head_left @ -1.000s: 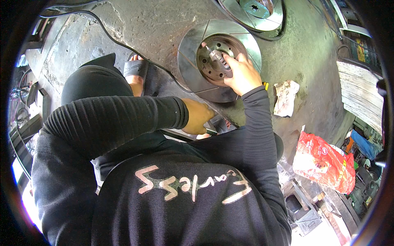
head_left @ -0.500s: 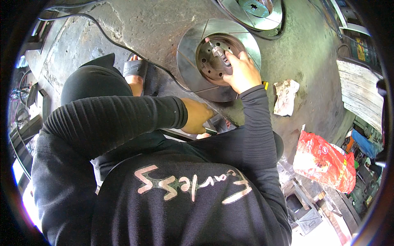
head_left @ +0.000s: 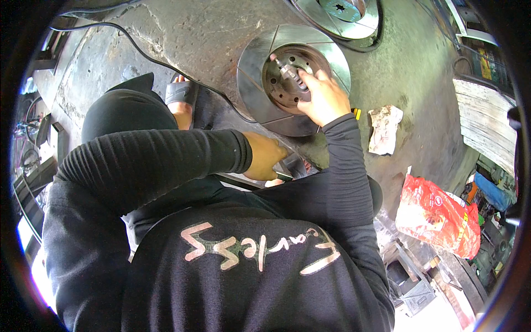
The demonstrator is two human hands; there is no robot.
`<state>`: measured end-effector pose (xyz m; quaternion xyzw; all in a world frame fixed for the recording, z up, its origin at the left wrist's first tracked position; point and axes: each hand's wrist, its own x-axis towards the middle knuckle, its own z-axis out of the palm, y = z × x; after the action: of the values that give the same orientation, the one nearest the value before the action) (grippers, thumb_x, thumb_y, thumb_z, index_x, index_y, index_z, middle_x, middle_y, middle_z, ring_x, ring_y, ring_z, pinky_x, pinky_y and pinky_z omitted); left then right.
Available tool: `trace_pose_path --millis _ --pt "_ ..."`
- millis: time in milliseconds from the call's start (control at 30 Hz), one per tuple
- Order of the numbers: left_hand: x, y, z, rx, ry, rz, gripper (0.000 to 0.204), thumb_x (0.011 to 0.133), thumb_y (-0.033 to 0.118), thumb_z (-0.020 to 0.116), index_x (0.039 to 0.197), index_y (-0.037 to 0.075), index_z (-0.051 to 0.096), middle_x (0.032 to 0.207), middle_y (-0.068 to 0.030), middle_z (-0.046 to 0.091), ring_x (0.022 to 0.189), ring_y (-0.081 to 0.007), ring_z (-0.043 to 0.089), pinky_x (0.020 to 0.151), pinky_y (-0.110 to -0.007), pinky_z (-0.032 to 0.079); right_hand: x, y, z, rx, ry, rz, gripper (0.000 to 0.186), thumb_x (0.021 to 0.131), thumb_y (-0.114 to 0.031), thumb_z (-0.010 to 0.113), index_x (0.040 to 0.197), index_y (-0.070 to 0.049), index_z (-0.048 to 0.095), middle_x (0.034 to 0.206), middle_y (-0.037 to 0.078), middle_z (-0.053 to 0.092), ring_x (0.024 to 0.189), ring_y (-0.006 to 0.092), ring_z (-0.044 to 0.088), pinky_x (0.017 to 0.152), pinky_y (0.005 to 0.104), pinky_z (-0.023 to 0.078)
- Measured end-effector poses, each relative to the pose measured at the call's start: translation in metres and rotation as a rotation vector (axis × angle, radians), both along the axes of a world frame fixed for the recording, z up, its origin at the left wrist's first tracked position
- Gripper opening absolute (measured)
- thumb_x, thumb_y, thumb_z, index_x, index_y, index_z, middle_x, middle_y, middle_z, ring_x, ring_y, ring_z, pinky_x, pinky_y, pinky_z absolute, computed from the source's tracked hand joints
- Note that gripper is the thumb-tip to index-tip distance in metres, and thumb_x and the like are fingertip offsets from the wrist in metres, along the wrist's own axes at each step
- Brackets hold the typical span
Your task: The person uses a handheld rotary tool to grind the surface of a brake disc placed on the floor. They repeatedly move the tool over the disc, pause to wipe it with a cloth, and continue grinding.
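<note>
My right hand [head_left: 325,98] is wrapped round a die grinder [head_left: 291,74] with a small pinkish grinding stone at its tip. The tool is held over the hub of a brake disc [head_left: 254,88] lying on the floor, its stone near the far left rim of the recessed, holed centre. Whether the stone touches the metal I cannot tell. Above my lap, my left hand [head_left: 264,157] is closed with its fingers curled down by a dark, straight-edged piece [head_left: 284,177]; most of what it grips is hidden.
Another brake disc [head_left: 354,34] lies at the far right. A black cable [head_left: 145,55] crosses the floor past my sandalled foot [head_left: 180,99]. To the right are a stained white cloth [head_left: 385,130], a yellow-ended object [head_left: 357,114] by my wrist and a red plastic bag [head_left: 437,216].
My right hand and the die grinder have shifted slightly left, bringing the stone closer to the hub's left rim. My left hand stays where it was.
</note>
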<state>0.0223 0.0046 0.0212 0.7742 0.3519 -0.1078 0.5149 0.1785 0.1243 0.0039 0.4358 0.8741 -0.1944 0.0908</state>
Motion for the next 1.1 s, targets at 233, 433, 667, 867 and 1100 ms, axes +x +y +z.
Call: trace_pose_path --millis 233,433,667,867,1100 --pt "0.000 0.001 0.001 0.001 0.006 0.002 0.055 0.082 0.036 0.062 0.121 -0.001 0.052 0.109 -0.0228 0.059 0.101 -0.0388 0.061 0.087 -0.046 0.049 0.004 0.000 0.007 -0.028 -0.005 0.060 0.063 0.067 -0.015 0.070 0.129 -0.017 0.055 0.107 0.012 0.056 0.101 0.0331 0.056 0.087 0.0413 0.049" --pt "0.000 -0.001 0.000 0.004 -0.002 0.008 0.055 0.082 0.036 0.062 0.121 -0.001 0.052 0.108 -0.0224 0.059 0.100 -0.0385 0.061 0.087 -0.046 0.049 0.001 -0.001 0.004 0.086 -0.063 0.039 0.060 0.070 -0.010 0.067 0.128 -0.020 0.055 0.108 0.010 0.057 0.104 0.0318 0.055 0.087 0.0471 0.047" --pt "-0.001 -0.001 0.000 0.003 -0.008 0.015 0.055 0.082 0.035 0.062 0.122 -0.001 0.051 0.108 -0.0222 0.059 0.101 -0.0379 0.060 0.087 -0.046 0.049 -0.001 -0.002 -0.001 0.121 -0.042 -0.026 0.057 0.072 -0.010 0.063 0.127 -0.023 0.056 0.108 0.007 0.060 0.105 0.0307 0.055 0.085 0.0545 0.046" --pt "-0.001 -0.001 0.001 0.007 -0.027 0.020 0.055 0.082 0.035 0.062 0.122 -0.001 0.051 0.108 -0.0224 0.058 0.101 -0.0378 0.060 0.087 -0.046 0.049 0.004 -0.002 -0.008 0.137 -0.009 -0.018 0.054 0.073 -0.012 0.065 0.126 -0.020 0.054 0.110 0.005 0.060 0.104 0.0297 0.055 0.084 0.0540 0.046" --pt "-0.001 -0.001 -0.001 0.010 -0.028 0.019 0.058 0.082 0.035 0.062 0.125 -0.001 0.050 0.109 -0.0222 0.058 0.101 -0.0376 0.060 0.087 -0.046 0.049 0.011 -0.001 -0.004 0.010 0.020 0.029 0.054 0.074 -0.013 0.067 0.126 -0.020 0.054 0.120 0.006 0.059 0.110 0.0290 0.055 0.086 0.0535 0.046"
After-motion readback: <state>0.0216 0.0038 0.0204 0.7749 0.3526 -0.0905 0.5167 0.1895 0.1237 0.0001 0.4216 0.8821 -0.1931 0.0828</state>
